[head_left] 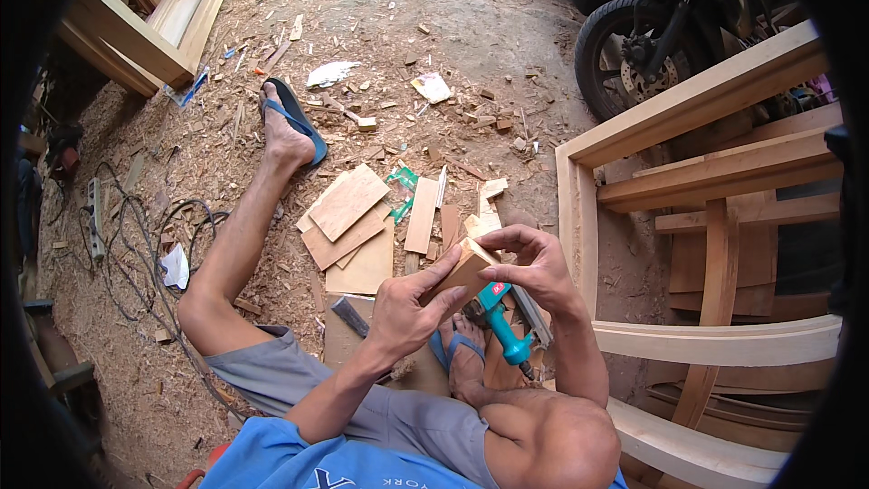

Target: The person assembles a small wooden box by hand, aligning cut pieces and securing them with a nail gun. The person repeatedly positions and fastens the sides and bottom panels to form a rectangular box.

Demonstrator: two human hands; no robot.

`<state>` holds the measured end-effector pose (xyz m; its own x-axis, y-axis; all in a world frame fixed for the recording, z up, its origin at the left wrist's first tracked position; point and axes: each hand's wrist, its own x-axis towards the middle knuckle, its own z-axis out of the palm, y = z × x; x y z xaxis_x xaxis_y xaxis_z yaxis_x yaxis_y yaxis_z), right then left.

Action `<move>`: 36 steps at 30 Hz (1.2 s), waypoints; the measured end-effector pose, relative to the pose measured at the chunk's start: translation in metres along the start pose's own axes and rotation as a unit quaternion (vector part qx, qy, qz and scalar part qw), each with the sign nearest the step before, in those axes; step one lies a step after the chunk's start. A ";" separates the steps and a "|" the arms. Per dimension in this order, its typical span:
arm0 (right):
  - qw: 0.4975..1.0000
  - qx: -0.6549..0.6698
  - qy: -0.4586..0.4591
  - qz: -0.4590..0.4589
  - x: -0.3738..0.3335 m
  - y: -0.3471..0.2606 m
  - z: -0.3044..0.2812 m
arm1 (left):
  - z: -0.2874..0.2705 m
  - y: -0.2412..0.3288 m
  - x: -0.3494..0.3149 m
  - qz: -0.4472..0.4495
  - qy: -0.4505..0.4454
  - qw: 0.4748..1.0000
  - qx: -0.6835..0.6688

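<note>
A small wooden block is held up between both my hands, above the ground between my legs. My left hand pinches its near left side between thumb and fingers. On its far right end, my right hand grips with thumb and forefinger. Just beneath lies a teal air nail gun, partly hidden by the block and my right hand. A hammer-like tool with a dark metal head rests left of my left wrist. Thin wooden boards are stacked loosely beyond my hands.
Wooden frames stand close on my right, with a motorbike's front wheel behind them. Another wooden frame is at the far left. Black cables and a power strip lie on the left. Shavings and offcuts cover the ground.
</note>
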<state>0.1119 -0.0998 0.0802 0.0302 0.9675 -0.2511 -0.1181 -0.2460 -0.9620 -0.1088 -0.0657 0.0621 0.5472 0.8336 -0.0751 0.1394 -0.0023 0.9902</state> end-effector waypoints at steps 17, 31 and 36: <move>0.999 0.024 0.005 -0.024 -0.002 0.005 0.005 | -0.008 0.000 -0.002 -0.053 -0.013 0.993 -0.103; 0.998 0.040 -0.021 0.034 0.001 0.001 0.009 | -0.009 -0.021 0.016 -0.127 -0.080 0.965 -0.213; 0.984 -0.143 0.079 -0.077 0.001 0.032 0.003 | -0.011 -0.038 0.018 -0.176 -0.028 0.950 -0.255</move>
<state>0.1047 -0.1062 0.0491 0.1816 0.9791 -0.0915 0.1828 -0.1251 -0.9752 -0.1129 -0.0443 0.0248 0.5854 0.7025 -0.4047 -0.0890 0.5518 0.8292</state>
